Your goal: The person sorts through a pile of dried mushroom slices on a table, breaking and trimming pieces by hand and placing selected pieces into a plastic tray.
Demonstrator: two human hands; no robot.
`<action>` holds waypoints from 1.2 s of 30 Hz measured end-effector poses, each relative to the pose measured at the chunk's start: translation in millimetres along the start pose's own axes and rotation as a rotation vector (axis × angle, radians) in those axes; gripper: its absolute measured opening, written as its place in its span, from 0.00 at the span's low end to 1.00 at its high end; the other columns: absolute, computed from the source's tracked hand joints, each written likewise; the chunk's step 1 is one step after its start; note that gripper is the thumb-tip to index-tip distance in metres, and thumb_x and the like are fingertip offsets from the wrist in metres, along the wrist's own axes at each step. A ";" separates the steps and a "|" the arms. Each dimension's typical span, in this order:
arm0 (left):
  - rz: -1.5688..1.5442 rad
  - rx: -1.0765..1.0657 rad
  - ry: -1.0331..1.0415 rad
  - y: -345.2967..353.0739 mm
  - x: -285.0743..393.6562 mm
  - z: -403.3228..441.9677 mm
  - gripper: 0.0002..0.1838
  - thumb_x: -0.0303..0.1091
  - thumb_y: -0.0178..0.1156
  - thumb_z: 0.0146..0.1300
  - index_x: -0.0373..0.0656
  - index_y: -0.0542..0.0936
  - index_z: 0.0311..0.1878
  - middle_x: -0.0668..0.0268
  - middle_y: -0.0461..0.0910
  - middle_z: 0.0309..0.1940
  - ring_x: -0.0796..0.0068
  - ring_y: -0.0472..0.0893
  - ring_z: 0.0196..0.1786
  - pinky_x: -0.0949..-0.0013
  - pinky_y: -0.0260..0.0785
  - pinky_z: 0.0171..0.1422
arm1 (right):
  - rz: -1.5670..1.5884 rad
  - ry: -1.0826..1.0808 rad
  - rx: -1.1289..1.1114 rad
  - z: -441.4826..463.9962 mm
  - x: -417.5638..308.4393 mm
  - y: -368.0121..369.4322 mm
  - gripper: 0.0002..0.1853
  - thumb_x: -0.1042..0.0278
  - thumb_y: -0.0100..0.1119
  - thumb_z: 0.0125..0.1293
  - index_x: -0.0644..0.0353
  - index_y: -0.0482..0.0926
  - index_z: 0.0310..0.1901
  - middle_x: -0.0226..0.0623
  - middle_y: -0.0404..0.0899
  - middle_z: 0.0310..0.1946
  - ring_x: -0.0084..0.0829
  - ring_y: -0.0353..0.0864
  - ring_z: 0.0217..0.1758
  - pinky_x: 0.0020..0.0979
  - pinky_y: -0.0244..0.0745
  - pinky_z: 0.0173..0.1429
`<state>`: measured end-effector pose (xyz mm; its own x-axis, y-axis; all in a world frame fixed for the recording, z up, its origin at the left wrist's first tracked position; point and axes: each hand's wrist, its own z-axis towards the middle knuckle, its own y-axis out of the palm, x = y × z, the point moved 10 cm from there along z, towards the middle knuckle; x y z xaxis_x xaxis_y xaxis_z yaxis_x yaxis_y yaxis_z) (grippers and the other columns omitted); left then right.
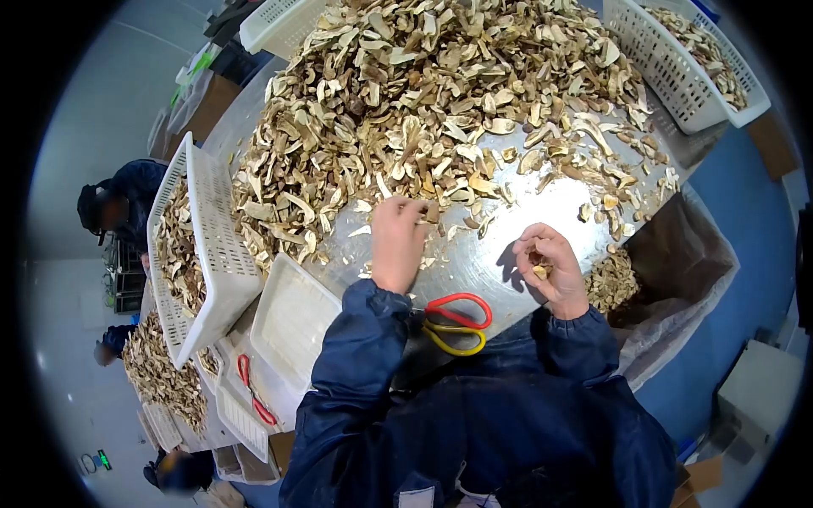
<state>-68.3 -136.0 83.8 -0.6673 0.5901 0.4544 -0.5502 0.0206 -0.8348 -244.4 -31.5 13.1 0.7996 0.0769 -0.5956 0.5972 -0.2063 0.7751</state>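
Dried mushroom slices (406,110) form a large heap on the metal table (474,271). At the near edge of the heap is my left hand (398,242), its fingers bent around a small brown piece (433,212). To the right, over the bare shiny metal, my right hand (549,267) is curled around a few small mushroom pieces (540,269). Scissors with one red and one yellow handle (458,311) lie at the table edge between my forearms. Their blades are mostly hidden by my left sleeve.
White baskets of slices stand at the left (222,254) and upper right (677,80). An empty white tray (292,317) lies left of my arm, with red-handled scissors (254,394) beyond. A lined box (677,271) with slices sits at right. Several people are at far left.
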 end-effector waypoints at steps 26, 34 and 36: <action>-1.427 -0.228 -0.781 61.7 19.5 -80.9 0.07 0.28 0.54 0.64 0.38 0.72 0.43 0.67 0.77 0.34 0.82 0.73 0.33 0.78 0.65 0.39 | -0.417 0.048 0.025 -10.1 50.9 46.4 0.06 0.69 0.56 0.66 0.62 0.76 0.39 0.26 0.74 0.21 0.12 0.69 0.20 0.14 0.60 0.22; -1.644 -0.348 -0.808 66.4 33.9 -86.7 0.06 0.28 0.52 0.67 0.39 0.71 0.45 0.66 0.76 0.36 0.79 0.76 0.37 0.78 0.68 0.43 | -0.328 0.149 0.004 -6.4 62.7 33.9 0.05 0.71 0.56 0.66 0.63 0.76 0.37 0.27 0.74 0.22 0.14 0.69 0.19 0.14 0.60 0.21; -1.690 -0.370 -0.849 71.2 30.4 -92.2 0.07 0.28 0.51 0.67 0.39 0.71 0.46 0.66 0.77 0.37 0.79 0.76 0.38 0.79 0.68 0.44 | -0.214 0.193 -0.007 -5.6 65.9 31.1 0.05 0.72 0.56 0.65 0.64 0.76 0.38 0.29 0.74 0.23 0.15 0.69 0.18 0.15 0.59 0.20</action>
<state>-81.4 -42.2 9.5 0.2675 -0.7077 0.6539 -0.7479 0.2755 0.6040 -172.8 -27.4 -0.9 0.6518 0.3020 -0.6956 0.7539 -0.1586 0.6376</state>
